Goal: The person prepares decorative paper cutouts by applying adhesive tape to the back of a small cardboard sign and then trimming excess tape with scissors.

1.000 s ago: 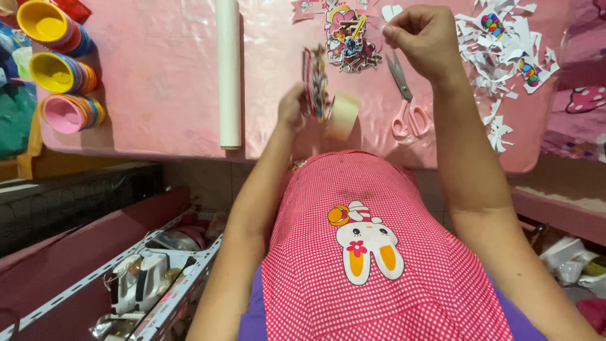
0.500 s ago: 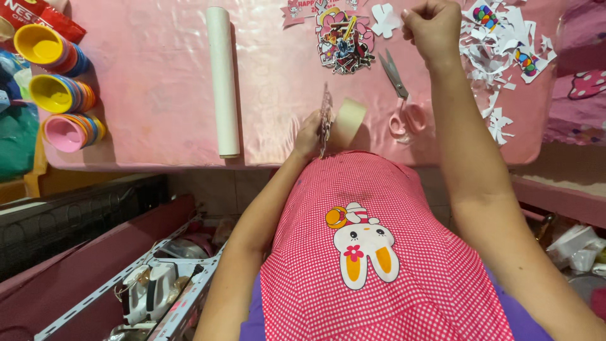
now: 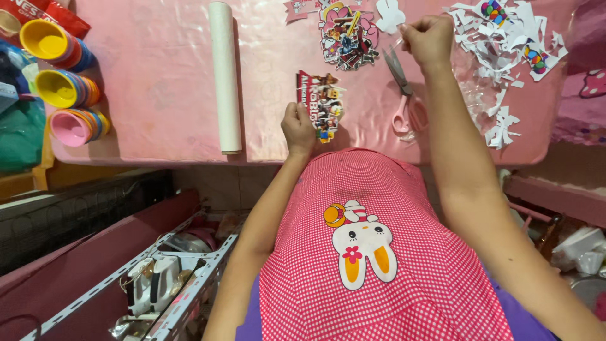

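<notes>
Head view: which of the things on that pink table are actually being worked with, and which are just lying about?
In use:
- left hand holding a colourful cutout
- right hand pinching something small and clear, hard to tell what

Lying about:
- pink-handled scissors
- white roll
- stacked cups
- paper scraps
- sticker pile

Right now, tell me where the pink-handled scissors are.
In the head view, the pink-handled scissors lie on the pink table, just below the right hand, right of the cutout the left hand holds.

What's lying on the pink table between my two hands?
In the head view, pink-handled scissors lie between the left hand, holding a colourful cartoon cutout, and the right hand; the rest is bare pink tabletop.
</notes>
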